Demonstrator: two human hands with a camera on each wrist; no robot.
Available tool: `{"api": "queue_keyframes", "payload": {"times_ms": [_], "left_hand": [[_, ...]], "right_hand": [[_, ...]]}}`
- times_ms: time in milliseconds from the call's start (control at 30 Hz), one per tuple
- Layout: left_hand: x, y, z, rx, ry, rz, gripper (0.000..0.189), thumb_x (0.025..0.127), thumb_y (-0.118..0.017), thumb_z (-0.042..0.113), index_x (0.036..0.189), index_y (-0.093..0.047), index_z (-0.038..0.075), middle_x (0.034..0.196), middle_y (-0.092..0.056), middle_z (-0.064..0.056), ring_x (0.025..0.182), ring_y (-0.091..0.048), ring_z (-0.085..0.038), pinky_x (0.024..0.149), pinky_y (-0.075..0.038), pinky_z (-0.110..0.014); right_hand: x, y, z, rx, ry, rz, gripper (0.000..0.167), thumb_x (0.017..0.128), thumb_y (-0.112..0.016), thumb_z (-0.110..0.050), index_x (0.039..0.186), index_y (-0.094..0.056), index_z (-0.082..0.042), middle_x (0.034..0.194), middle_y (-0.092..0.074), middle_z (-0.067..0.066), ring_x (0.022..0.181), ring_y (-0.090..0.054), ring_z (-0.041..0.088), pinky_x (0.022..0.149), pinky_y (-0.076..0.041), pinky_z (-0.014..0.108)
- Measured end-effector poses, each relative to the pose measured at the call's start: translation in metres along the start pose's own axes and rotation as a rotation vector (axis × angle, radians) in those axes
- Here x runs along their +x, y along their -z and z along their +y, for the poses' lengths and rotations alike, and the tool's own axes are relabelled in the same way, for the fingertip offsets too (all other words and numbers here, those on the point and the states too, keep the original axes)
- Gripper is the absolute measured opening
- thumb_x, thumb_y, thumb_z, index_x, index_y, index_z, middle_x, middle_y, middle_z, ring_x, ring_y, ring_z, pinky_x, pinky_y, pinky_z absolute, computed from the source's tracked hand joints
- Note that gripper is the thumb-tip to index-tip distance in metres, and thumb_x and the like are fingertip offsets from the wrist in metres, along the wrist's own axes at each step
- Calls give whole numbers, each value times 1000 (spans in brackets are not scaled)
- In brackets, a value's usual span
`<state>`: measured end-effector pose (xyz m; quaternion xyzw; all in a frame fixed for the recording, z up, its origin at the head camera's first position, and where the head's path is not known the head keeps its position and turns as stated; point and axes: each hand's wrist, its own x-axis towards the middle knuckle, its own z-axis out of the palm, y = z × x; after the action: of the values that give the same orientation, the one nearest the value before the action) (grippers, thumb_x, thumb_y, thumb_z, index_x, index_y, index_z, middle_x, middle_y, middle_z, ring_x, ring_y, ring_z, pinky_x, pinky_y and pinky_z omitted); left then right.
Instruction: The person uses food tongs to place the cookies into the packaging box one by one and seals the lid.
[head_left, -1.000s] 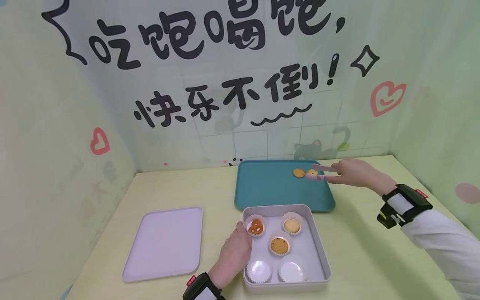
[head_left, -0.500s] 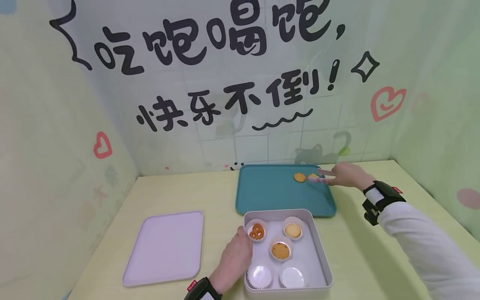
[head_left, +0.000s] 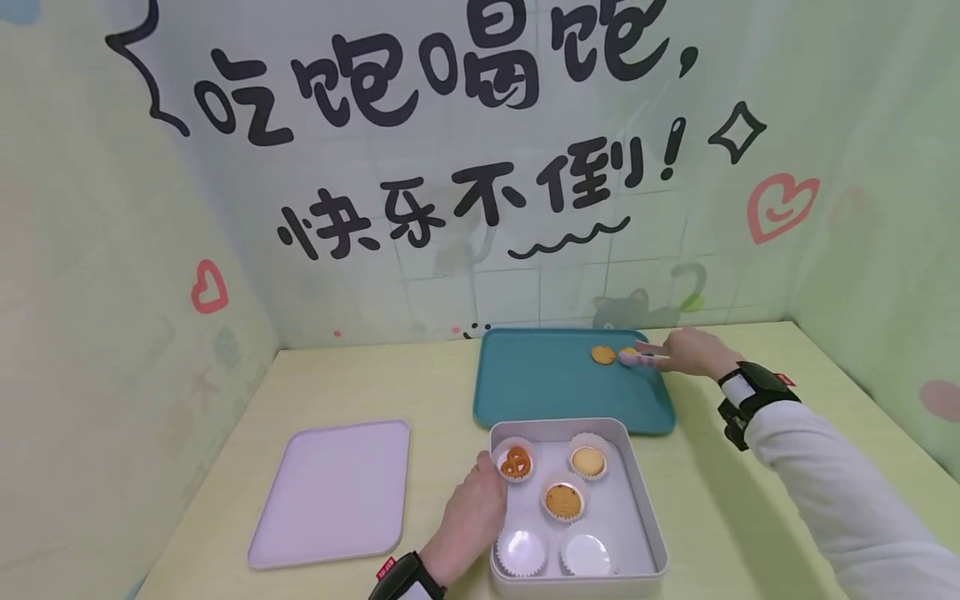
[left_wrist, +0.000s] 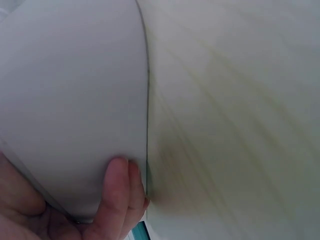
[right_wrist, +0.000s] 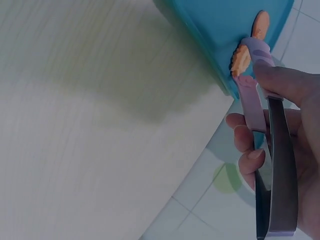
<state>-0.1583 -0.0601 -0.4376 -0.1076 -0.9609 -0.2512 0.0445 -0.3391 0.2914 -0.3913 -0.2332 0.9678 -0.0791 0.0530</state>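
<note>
My right hand grips a pair of tongs with metal arms and pink tips. In the right wrist view, the tips stand on either side of a scalloped cookie at the right end of the teal tray. Beside it lies another round cookie. My left hand holds the left wall of a pale square box, thumb up at the rim and fingers against the outer side. Inside the box are paper cups with a pretzel, a pale cookie and a speckled cookie.
Two bare paper cups sit at the front of the box. A flat lilac tray, like a lid, lies to the left on the light wooden table. Behind the teal tray rises a printed wall.
My right hand has lowered slightly relative to the teal tray, and the tongs' tips have come closer together around the cookie. My left hand stays on the box. The head view has shifted slightly.
</note>
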Motion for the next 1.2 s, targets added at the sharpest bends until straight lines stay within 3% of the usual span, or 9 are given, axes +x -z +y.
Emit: {"api": "queue_keyframes", "payload": {"times_ms": [67, 167, 267, 300, 367, 533, 767, 967, 1200], "left_hand": [[0, 0, 0, 7, -8, 0, 20, 93, -44, 4, 103, -40, -12, 66, -44, -11, 52, -53, -24, 41, -42, -34], [1, -1, -1, 23, -23, 3, 20, 93, -44, 4, 102, -40, -12, 66, -44, -11, 52, -53, -24, 41, -42, -34], [1, -2, -1, 23, -22, 4, 19, 93, -44, 4, 102, -40, -12, 66, -44, -11, 53, -53, -24, 41, -42, -35], [1, -3, -1, 21, -19, 2, 19, 93, -44, 4, 102, -40, -12, 66, -44, -11, 53, -53, -25, 42, -42, -35], [1, -3, 0, 8, -4, -12, 21, 93, -43, 5, 103, -40, -12, 68, -45, -11, 54, -53, -24, 42, -43, -35], [2, -3, 1, -12, 22, -33, 23, 94, -43, 6, 106, -39, -12, 70, -46, -12, 55, -53, -24, 44, -43, -35], [3, -3, 1, -3, 14, -5, 20, 93, -44, 6, 104, -40, -11, 67, -46, -12, 55, -54, -26, 43, -43, -36], [2, -2, 1, 0, 5, 15, 18, 93, -43, 5, 101, -41, -11, 66, -46, -12, 54, -54, -27, 42, -43, -37], [2, 1, 1, -8, 14, 4, 20, 93, -43, 5, 103, -41, -12, 68, -47, -14, 56, -55, -28, 43, -43, -38]], "right_hand": [[-1, 1, -3, -22, 12, 12, 40, 88, -57, -24, 123, -56, -4, 49, -23, -6, 45, -21, 9, 44, -19, 26], [-1, 2, -6, -49, 9, 40, 27, 87, -58, -24, 97, -69, -1, 49, -28, -6, 44, -28, 10, 44, -24, 27], [0, -1, -4, -42, 10, 61, 28, 87, -59, -25, 80, -70, 0, 49, -31, -5, 44, -32, 11, 44, -28, 28], [0, -2, -3, -37, 14, 65, 27, 87, -59, -25, 83, -70, 0, 48, -31, -5, 44, -31, 11, 44, -27, 28], [-2, -3, -1, -29, 14, 78, 28, 87, -59, -25, 84, -69, 0, 48, -30, -5, 43, -31, 11, 44, -27, 27], [-12, 7, -8, -14, 36, 131, 34, 88, -58, -27, 60, -52, -9, 49, -36, -3, 44, -36, 12, 46, -31, 30], [-33, 31, -45, -22, 171, 208, 16, 83, -66, -21, 84, -65, -5, 62, -49, -6, 52, -44, 8, 51, -39, 31], [-58, 34, -88, -10, 356, 272, 28, 79, -70, -17, 101, -65, 0, 65, -45, -11, 50, -38, 3, 48, -36, 25], [-87, 21, -136, 16, 570, 221, 36, 79, -71, -20, 107, -63, 0, 84, -57, -4, 55, -42, -2, 50, -39, 18]]}}
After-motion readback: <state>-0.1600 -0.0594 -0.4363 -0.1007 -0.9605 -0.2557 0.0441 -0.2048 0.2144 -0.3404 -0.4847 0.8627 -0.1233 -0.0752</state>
